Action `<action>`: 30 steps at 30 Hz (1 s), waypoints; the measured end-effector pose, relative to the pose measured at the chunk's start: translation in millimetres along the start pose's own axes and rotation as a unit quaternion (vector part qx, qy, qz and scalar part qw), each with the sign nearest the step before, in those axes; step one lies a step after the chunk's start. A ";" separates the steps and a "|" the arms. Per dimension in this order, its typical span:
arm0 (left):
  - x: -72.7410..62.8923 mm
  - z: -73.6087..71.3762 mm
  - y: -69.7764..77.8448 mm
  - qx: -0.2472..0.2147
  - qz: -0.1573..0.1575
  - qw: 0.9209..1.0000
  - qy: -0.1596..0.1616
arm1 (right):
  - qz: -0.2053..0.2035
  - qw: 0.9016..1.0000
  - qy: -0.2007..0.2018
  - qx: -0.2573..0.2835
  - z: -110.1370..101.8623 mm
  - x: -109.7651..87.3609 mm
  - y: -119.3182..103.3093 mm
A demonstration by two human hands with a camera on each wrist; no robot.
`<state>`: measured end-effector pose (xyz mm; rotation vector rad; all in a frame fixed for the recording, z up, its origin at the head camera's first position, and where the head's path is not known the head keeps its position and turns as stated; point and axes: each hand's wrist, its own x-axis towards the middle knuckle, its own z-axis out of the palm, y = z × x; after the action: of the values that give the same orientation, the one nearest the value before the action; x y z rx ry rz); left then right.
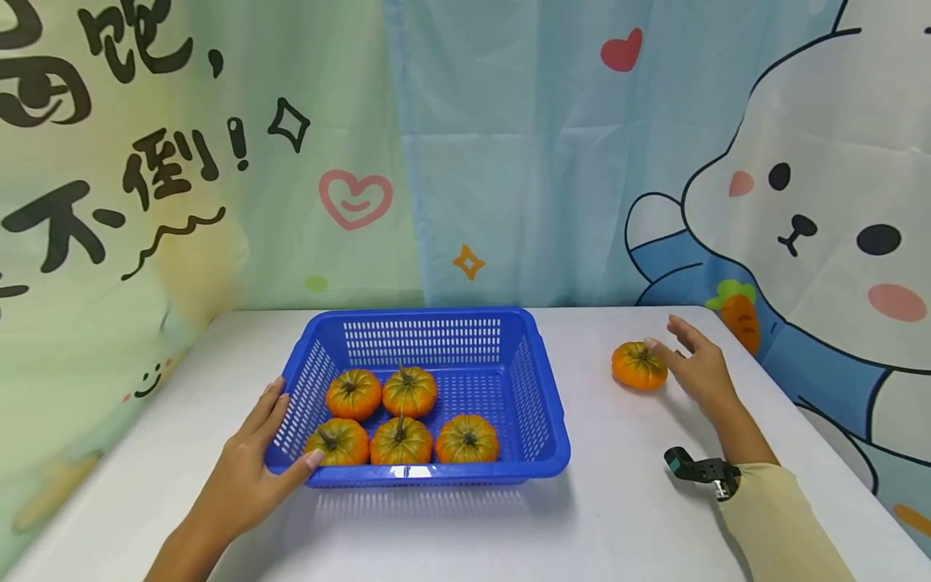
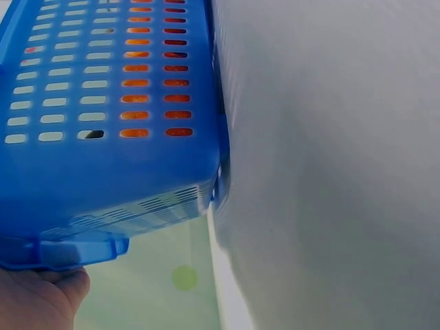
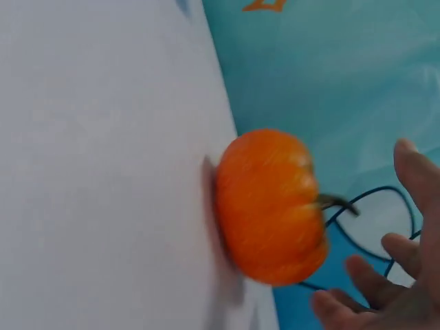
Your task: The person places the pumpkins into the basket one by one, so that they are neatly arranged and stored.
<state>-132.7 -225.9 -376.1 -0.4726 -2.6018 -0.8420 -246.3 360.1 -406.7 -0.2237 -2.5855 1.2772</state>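
A blue plastic basket (image 1: 534, 388) with slotted walls holds several small orange-green pumpkins (image 1: 402, 440). My left hand (image 1: 243, 469) rests at its front left corner, fingers stretched along the left rim and thumb at the front rim. From the left wrist, the basket's slotted side (image 2: 103, 158) fills the upper left, and part of that hand (image 2: 38, 299) shows below the rim. One more pumpkin (image 1: 637, 366) sits on the table to the right. Over its right side, my right hand (image 1: 698, 372) hovers with fingers spread. In the right wrist view, a gap separates the fingers from this pumpkin (image 3: 271, 206) and its stem.
The white table (image 1: 451, 537) extends around the basket. Behind it hangs a printed curtain (image 1: 480, 162) with a cartoon bear and lettering. A small black camera device (image 1: 701, 469) is on the right wrist, by the beige sleeve (image 1: 781, 517).
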 end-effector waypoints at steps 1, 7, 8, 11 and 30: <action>0.1 -0.4 -0.1 0.000 0.000 1.000 0.000 | 0.009 1.000 -0.023 -0.005 -0.4 -1.7 -2.9; 0.3 -1.1 -1.1 0.000 0.003 1.000 0.001 | 0.035 0.994 -0.102 -0.004 4.2 -3.6 -6.9; 0.3 -0.7 -1.4 0.000 0.003 1.000 0.000 | 0.043 0.993 -0.106 0.000 5.4 -3.3 -6.0; 0.4 -0.1 -2.2 -0.001 0.003 1.000 -0.004 | 0.063 0.992 -0.109 0.009 7.9 -1.2 -2.7; 6.8 2.2 -4.1 0.004 0.013 1.000 -0.012 | 0.050 0.995 -0.088 0.003 8.9 -2.1 -11.4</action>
<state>-140.9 -226.3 -376.8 -0.5157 -2.6139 -0.8227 -247.1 346.0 -403.2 -0.2542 -2.7478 1.3976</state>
